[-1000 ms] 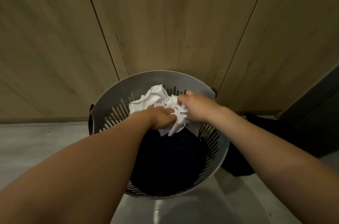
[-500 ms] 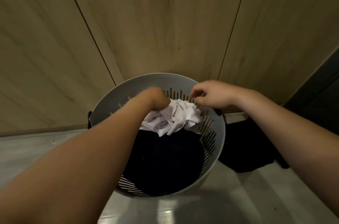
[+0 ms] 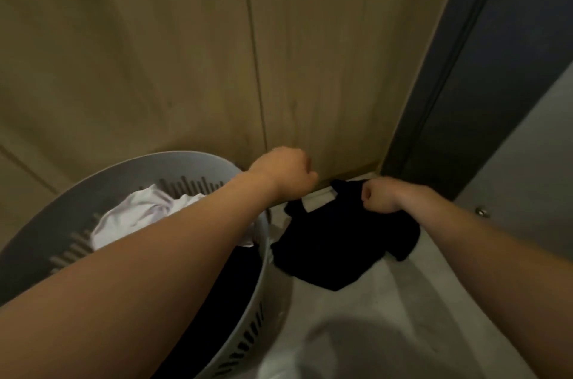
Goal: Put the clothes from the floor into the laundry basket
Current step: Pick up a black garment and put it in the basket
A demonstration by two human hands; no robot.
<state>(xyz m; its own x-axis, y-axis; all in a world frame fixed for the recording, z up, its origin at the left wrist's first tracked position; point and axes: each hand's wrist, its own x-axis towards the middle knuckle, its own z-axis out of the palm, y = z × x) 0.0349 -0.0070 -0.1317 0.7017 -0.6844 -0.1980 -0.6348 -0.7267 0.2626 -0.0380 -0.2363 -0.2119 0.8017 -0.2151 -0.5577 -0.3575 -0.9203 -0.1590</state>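
A grey slotted laundry basket [image 3: 130, 173] stands at lower left, holding a crumpled white garment [image 3: 136, 214] on top of dark clothes [image 3: 217, 310]. A black garment [image 3: 338, 245] lies on the pale floor just right of the basket, against the wall. My right hand [image 3: 379, 195] is closed on the black garment's upper edge. My left hand [image 3: 286, 173] hovers above the basket's right rim and the garment's left end, fingers curled into a fist with nothing seen in it.
Wood-grain wall panels [image 3: 186, 52] rise right behind the basket. A dark door frame [image 3: 465, 68] stands at the right, with a small metal door stop [image 3: 480, 211] on the grey floor [image 3: 387, 332] beside it.
The white garment was let go and now lies in the basket. Both hands moved right, out of the basket, and my right hand took hold of the black garment on the floor.
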